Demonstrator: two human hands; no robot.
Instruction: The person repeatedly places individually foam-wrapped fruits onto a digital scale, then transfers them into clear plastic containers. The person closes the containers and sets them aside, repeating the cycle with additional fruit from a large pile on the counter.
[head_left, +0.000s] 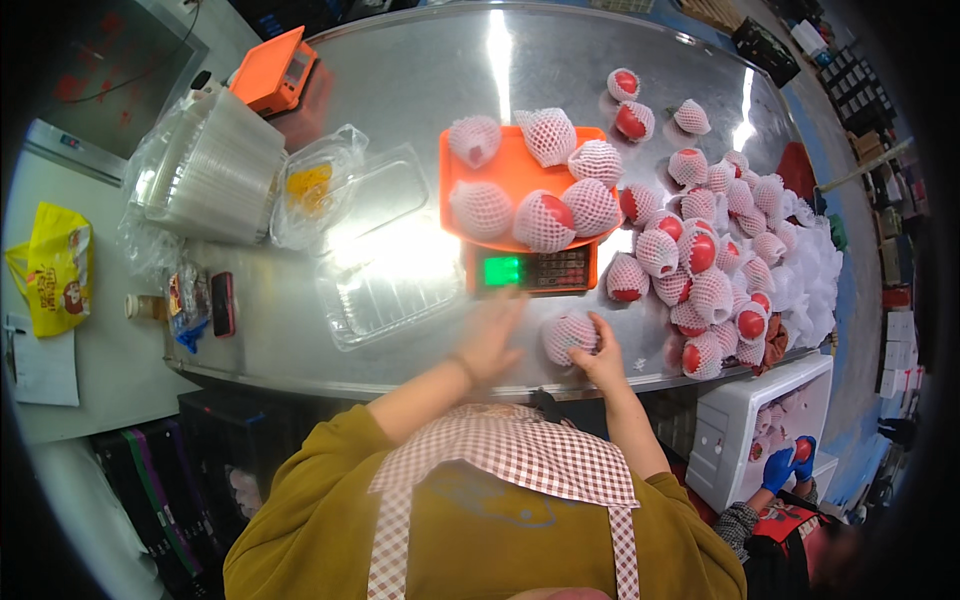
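My right hand (604, 358) is curled around a red fruit in a white foam net (568, 339) at the table's near edge. My left hand (491, 337), blurred, is to the left of that fruit, fingers spread and nothing in it. Just beyond it stands an orange digital scale (532, 268) with a lit green display. Several netted fruits (544, 221) rest on its orange pan (517, 174). Left of the scale lies a clear plastic clamshell tray (390, 300), its lid tipped back.
More netted fruits (701, 251) are heaped on the right, beside loose foam nets (814, 277). Stacked clear trays (214, 172), a second orange scale (274, 71) and a phone (223, 304) are leftward. At lower right, a co-worker's blue-gloved hands (787, 465) hold a fruit by a white foam box (709, 450).
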